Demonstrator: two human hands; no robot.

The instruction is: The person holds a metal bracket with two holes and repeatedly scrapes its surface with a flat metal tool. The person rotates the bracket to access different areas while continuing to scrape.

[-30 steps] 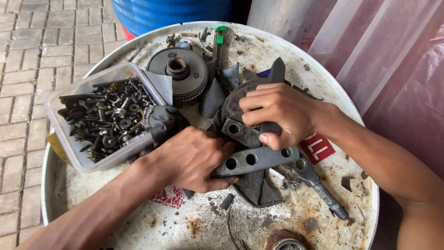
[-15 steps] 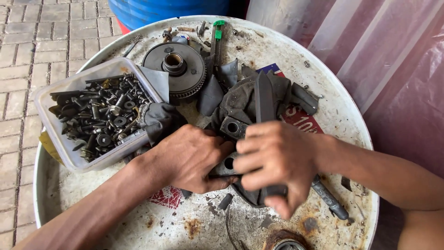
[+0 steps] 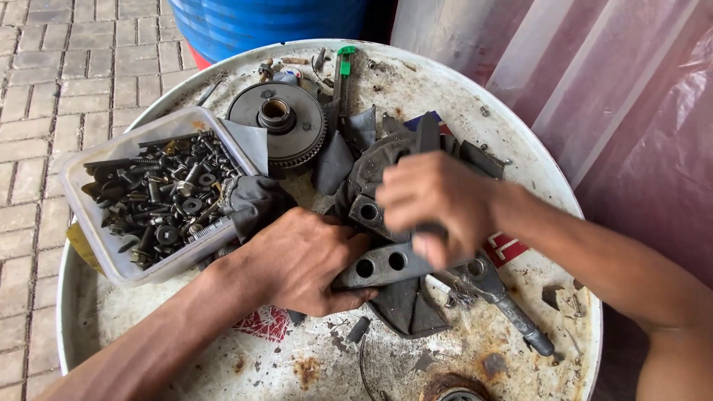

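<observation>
My left hand (image 3: 301, 260) presses down on the left end of a grey metal bracket (image 3: 382, 265) with round holes, lying on a dark rag (image 3: 408, 304) on a white drum lid (image 3: 312, 364). My right hand (image 3: 434, 204) is closed around a flat dark metal file (image 3: 427, 134), laid across a second holed metal piece (image 3: 365, 212). The file's tip points away from me; its handle is hidden in my fist.
A clear plastic tub (image 3: 100, 223) of bolts, nuts and washers sits at the left. A large toothed gear wheel (image 3: 277, 126) lies at the back. A green-handled tool (image 3: 342, 67) rests near the far rim. A dark-handled tool (image 3: 512, 315) lies at the right.
My right hand has pushed the file forward again, away from me, after pulling it back half a second ago. My left hand has kept its hold on the bracket.
</observation>
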